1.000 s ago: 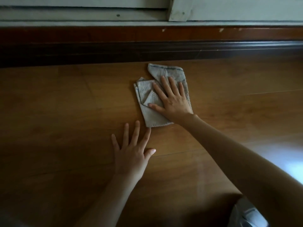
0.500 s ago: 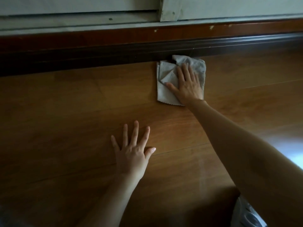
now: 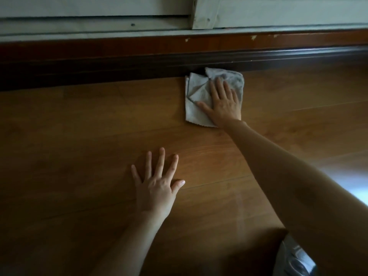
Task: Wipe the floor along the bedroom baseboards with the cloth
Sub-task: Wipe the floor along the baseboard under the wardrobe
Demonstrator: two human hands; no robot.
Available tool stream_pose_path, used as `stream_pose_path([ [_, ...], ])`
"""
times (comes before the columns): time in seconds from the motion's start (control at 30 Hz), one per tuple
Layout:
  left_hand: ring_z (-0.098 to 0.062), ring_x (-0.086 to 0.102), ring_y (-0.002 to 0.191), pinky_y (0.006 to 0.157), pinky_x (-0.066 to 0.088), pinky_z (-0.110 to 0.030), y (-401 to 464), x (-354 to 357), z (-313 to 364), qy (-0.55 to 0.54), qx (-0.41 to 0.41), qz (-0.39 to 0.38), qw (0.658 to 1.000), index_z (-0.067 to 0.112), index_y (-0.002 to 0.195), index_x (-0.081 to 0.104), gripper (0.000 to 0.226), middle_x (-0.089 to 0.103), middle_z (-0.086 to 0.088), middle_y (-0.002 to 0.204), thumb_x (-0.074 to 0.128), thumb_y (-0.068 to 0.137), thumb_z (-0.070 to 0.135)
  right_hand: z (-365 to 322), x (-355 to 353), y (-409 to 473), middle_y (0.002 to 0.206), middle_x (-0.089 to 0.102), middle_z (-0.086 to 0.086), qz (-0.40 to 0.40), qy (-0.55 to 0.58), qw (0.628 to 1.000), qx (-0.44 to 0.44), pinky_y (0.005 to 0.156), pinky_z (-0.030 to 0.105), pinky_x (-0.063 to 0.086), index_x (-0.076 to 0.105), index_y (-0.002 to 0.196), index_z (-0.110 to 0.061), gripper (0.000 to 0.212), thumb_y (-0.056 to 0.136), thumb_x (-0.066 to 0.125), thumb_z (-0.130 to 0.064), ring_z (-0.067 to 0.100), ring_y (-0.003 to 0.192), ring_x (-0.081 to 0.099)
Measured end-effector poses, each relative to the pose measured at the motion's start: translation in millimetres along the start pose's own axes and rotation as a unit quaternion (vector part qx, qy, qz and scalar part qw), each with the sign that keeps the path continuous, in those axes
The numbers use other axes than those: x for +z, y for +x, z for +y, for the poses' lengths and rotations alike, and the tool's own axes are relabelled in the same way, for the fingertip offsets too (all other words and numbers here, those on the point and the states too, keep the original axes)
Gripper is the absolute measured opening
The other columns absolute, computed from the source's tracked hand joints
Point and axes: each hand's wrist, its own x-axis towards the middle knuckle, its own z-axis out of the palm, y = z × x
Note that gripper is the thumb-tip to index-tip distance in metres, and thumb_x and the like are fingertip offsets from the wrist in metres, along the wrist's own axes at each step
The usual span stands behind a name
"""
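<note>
Far left of the frame: only dim wooden floor [image 3: 69, 136], very dark toward the lower left corner, board seams hard to make out there. Above it, running across the whole width, the dark baseboard [image 3: 99, 70], its lower part so shadowed that its profile cannot be read. Over that, along the top edge, a pale panelled surface [image 3: 89, 12], cut off by the frame, with a small screw head visible.

Lower centre: left hand [image 3: 157, 188], flat on the floor, palm down, fingers straight and spread, thumb out to the right, holding nothing. Forearm leaving the frame at the bottom edge.

Right of centre, upper half: cloth [image 3: 196, 96], grey, folded and wrinkled, lying on the floor with its far edge touching the baseboard, one corner turned up against it. Right hand [image 3: 224, 104] pressing flat on the right part of the cloth, fingers straight and a little apart, pointing to the baseboard, not curled round the fabric. Part of the cloth hidden under the palm.

Lower right corner: a piece of light clothing [image 3: 294, 257], cut off and blurred. No containers anywhere. Far right: a bright reflection on the floor.
</note>
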Motion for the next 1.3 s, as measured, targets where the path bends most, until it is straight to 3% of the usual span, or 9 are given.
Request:
stream_pose_path([
  [0.23,-0.031,-0.001,0.149,0.111,0.005,-0.068,-1,-11,3,-0.003,-0.014,-0.024,1.000,0.045,0.151,0.013,0.073,0.003,0.003,0.163,0.015,0.083,0.072,-77,-2,7,0.163,-0.003,0.004,-0.045,0.057,0.986,-0.149,0.122,0.042,0.001,-0.004,0.155,-0.020,0.096,0.086,0.033,-0.077,0.020,0.149,-0.004],
  [0.3,-0.030,-0.010,0.149,0.111,0.001,-0.067,-1,-14,5,-0.014,-0.017,-0.036,0.999,0.046,0.151,0.006,0.070,-0.006,0.004,0.163,0.023,0.087,0.070,-57,-2,1,0.163,-0.003,0.004,-0.024,0.102,0.990,-0.092,0.119,0.037,-0.001,-0.002,0.155,-0.018,0.101,0.084,0.040,-0.077,0.018,0.149,-0.002],
  [0.4,-0.030,-0.019,0.147,0.112,-0.002,-0.066,-3,-20,8,-0.007,-0.014,-0.062,0.998,0.046,0.151,-0.005,0.069,-0.016,0.004,0.162,0.027,0.093,0.066,-6,1,-20,0.163,-0.004,0.005,0.010,0.106,0.992,0.071,0.120,0.037,0.002,-0.001,0.155,-0.016,0.106,0.080,0.033,-0.084,0.018,0.149,-0.002],
  [0.5,-0.030,-0.020,0.146,0.112,-0.002,-0.066,-2,-26,8,-0.005,-0.012,-0.088,0.996,0.045,0.150,-0.008,0.068,-0.019,0.004,0.161,0.025,0.094,0.066,18,-5,-37,0.162,-0.004,0.007,-0.029,0.085,0.991,0.100,0.120,0.035,0.000,-0.003,0.154,-0.013,0.104,0.083,0.032,-0.080,0.018,0.149,-0.005],
  [0.6,-0.030,-0.020,0.146,0.113,-0.001,-0.066,1,-28,11,-0.006,-0.016,-0.097,0.995,0.045,0.150,-0.009,0.067,-0.020,0.005,0.161,0.024,0.095,0.065,-8,-8,-38,0.162,-0.004,0.007,-0.039,0.080,0.995,0.038,0.119,0.035,-0.002,-0.003,0.155,-0.013,0.100,0.086,0.034,-0.077,0.019,0.149,-0.006],
  [0.77,-0.030,-0.015,0.148,0.112,0.000,-0.067,-2,-17,9,0.022,-0.023,-0.056,0.998,0.046,0.147,-0.012,0.066,-0.015,0.005,0.162,0.015,0.091,0.069,-113,-3,2,0.163,-0.001,0.005,-0.073,0.072,0.969,-0.224,0.121,0.039,-0.001,0.002,0.155,-0.017,0.094,0.088,0.041,-0.071,0.019,0.149,-0.002],
  [0.9,-0.033,0.011,0.148,0.108,0.020,-0.069,-1,-15,9,0.049,-0.035,-0.042,0.997,0.044,0.148,0.011,0.066,0.012,0.002,0.163,0.013,0.088,0.070,-173,7,33,0.163,-0.004,0.003,-0.089,0.034,0.930,-0.356,0.121,0.040,-0.001,-0.003,0.155,-0.016,0.096,0.088,0.036,-0.073,0.019,0.149,-0.005],
  [1.1,-0.032,0.022,0.145,0.098,0.037,-0.069,1,-21,12,0.070,-0.050,-0.079,0.993,0.042,0.150,0.022,0.067,0.021,0.002,0.161,0.023,0.088,0.069,-161,7,48,0.163,-0.006,0.003,-0.081,0.014,0.900,-0.428,0.121,0.039,-0.003,-0.005,0.154,-0.016,0.095,0.088,0.030,-0.075,0.018,0.149,-0.008],
  [1.3,-0.031,0.014,0.148,0.104,0.031,-0.069,-2,-17,10,0.062,-0.040,-0.075,0.994,0.043,0.151,0.017,0.067,0.015,0.002,0.162,0.021,0.090,0.069,-169,6,58,0.163,-0.002,-0.001,-0.097,0.031,0.903,-0.417,0.120,0.036,-0.006,-0.003,0.155,-0.019,0.096,0.086,0.033,-0.076,0.018,0.149,-0.004],
])
